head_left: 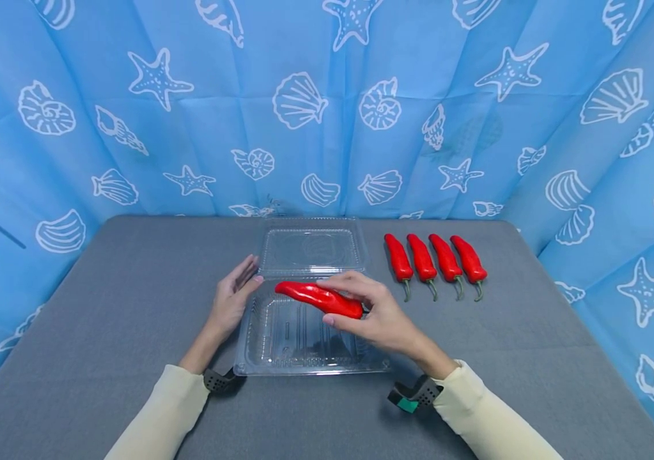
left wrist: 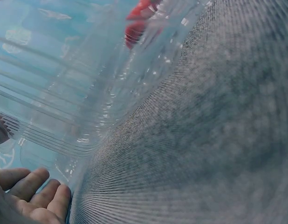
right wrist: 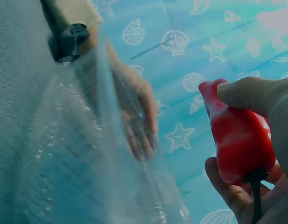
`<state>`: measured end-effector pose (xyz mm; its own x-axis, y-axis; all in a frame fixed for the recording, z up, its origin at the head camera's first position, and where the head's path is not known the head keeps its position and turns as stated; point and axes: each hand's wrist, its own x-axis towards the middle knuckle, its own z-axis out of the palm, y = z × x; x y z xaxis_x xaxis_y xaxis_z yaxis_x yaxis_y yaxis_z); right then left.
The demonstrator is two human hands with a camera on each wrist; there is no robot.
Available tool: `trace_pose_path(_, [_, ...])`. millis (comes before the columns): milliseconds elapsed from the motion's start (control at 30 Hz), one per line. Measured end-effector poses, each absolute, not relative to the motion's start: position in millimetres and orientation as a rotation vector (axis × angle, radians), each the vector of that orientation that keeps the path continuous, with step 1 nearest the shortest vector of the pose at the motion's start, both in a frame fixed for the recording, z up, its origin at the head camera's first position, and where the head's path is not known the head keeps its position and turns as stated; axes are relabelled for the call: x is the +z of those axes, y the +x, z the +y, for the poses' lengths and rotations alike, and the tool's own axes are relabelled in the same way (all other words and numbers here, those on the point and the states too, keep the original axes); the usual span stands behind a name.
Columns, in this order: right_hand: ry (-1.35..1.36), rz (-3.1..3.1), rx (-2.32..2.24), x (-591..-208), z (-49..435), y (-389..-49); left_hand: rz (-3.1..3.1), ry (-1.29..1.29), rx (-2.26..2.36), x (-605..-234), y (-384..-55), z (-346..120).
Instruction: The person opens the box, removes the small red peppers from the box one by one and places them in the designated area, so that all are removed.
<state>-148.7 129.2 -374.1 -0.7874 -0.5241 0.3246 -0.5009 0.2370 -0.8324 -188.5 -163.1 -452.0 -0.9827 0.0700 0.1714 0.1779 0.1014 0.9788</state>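
Observation:
My right hand (head_left: 375,313) holds a red chili pepper (head_left: 308,294) between thumb and fingers, above the bottom half of a clear plastic clamshell box (head_left: 240,367). The pepper lies nearly level in the head view, tip to the left and stem end toward the palm. In the right wrist view its green stem (right wrist: 257,200) hangs below the red body (right wrist: 242,144). At the box's left side rests my left hand (head_left: 230,300), its fingers loosely extended beside the hinge and holding nothing. The left wrist view shows those fingers (left wrist: 55,200) near the clear plastic.
Several more red peppers (head_left: 419,255) lie in a row to the right of the box, stems toward me. The box's lid (head_left: 361,255) is folded back, flat on the grey tabletop (head_left: 148,287). A blue curtain (head_left: 327,153) with seashell prints hangs behind the table.

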Motion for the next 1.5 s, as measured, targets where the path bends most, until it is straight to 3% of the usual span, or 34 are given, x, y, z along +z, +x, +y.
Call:
trace_pose_path(267, [-1.016, 2.554, -1.627, -361, 148, -157, -2.256, -0.259, -2.042, -452, -189, -163])
trace_pose_path(800, [-0.746, 2.806, -1.751, -343, 203, -182, -2.261, -0.264, -2.031, -452, -188, -162])
trace_pose_path(1100, [-0.529, 2.948, -1.786, -345, 245, -196, -2.257, -0.264, -2.026, -452, -188, -162])
trace_pose_path(1500, [-0.098, 3.271, -1.506, -367, 314, -210, -2.243, -0.247, -2.058, -451, -189, -161])
